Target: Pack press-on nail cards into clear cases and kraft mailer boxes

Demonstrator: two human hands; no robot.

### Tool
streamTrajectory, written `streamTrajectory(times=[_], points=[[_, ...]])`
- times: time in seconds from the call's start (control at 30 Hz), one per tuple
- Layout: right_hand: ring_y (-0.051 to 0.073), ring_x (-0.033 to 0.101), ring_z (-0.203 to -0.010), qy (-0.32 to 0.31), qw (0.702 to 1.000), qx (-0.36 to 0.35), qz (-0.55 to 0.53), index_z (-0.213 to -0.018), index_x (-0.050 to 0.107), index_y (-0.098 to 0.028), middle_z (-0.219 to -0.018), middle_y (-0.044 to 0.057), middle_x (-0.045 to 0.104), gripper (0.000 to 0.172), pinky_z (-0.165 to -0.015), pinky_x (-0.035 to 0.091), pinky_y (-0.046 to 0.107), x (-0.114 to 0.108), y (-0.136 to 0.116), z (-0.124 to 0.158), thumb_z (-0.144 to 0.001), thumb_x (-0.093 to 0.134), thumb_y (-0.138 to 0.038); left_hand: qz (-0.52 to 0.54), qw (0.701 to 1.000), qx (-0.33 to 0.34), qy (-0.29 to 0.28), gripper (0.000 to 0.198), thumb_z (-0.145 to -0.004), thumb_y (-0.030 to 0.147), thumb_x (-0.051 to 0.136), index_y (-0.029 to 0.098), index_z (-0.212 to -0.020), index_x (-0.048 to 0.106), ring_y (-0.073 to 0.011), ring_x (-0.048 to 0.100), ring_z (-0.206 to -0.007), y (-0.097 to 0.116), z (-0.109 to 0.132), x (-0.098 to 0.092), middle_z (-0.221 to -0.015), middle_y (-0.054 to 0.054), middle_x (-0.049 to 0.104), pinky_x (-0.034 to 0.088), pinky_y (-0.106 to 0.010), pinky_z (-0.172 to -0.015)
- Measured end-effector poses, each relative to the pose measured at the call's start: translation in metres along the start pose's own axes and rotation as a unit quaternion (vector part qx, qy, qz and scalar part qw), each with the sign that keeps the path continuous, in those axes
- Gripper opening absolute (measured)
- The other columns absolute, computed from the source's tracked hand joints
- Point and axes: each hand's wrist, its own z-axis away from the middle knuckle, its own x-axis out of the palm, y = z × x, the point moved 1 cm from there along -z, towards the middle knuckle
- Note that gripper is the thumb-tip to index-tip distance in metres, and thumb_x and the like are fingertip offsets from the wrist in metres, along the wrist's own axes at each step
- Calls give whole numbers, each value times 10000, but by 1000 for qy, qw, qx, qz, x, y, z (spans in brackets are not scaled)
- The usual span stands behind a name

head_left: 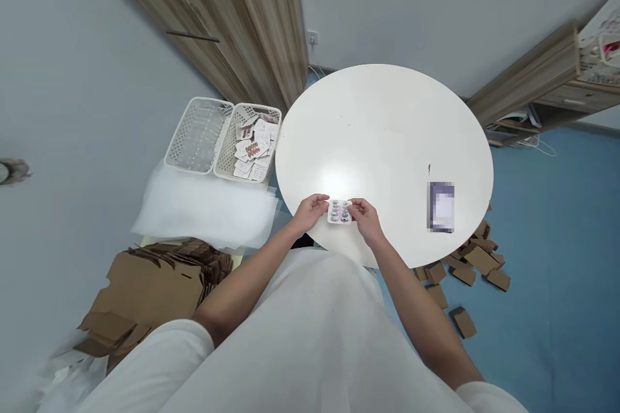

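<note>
Between my two hands is a small blister pack with dark rounded pieces in two columns and a pinkish strip down its middle. My left hand pinches its left edge. The right edge is gripped by the thumb and fingers of my right hand. Both hands are over the near edge of the round white table. Whether the pack touches the tabletop I cannot tell.
Left of the table, one white basket holds several blister packs, another clear plastic pieces. Below lie translucent sheets and flattened cardboard. A pixelated purple item sits on the table's right; small brown boxes cover the floor beyond.
</note>
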Motion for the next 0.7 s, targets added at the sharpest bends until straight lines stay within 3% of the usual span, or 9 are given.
streamTrajectory(times=[0.17, 0.33, 0.43, 0.57, 0.7], points=[[93, 551, -620, 37, 998, 25, -44, -826, 519, -218, -721, -41, 549, 264, -630, 464, 266, 29, 9, -7, -652, 652, -364, 83, 995, -60, 20, 353, -730, 345, 611, 173, -1029, 534, -158, 624, -816, -25, 8, -20, -909, -60, 631, 457, -298, -732], [115, 594, -650, 55, 997, 38, -34, -872, 469, -229, -768, -43, 517, 327, -644, 495, 287, 60, 20, -12, -637, 651, -367, 100, 993, -34, 44, 284, -716, 354, 621, 151, -909, 572, -151, 626, -753, -41, -2, -39, -840, -55, 643, 475, -286, -703], [119, 602, -652, 49, 998, 29, 24, -973, 455, -235, -802, -35, 519, 372, -648, 496, 294, 73, 28, -16, -660, 619, -350, 72, 995, -26, 71, 277, -711, 326, 621, 149, -918, 574, -142, 619, -707, -44, -12, -53, -799, -39, 638, 484, -292, -698], [108, 576, -619, 13, 988, 1, 155, -1151, 442, -245, -850, -12, 562, 487, -617, 480, 282, 84, 39, -24, -687, 578, -296, -5, 993, -34, 109, 409, -712, 273, 618, 156, -1088, 508, -136, 612, -676, -46, -20, -74, -768, -30, 642, 477, -300, -701], [111, 561, -648, 7, 976, -5, 218, -1200, 441, -248, -890, 5, 595, 514, -653, 474, 287, 95, 47, -30, -699, 558, -240, -77, 990, -33, 116, 316, -722, 246, 602, 141, -1016, 551, -147, 602, -712, -49, -27, -91, -795, -58, 642, 475, -308, -706]])
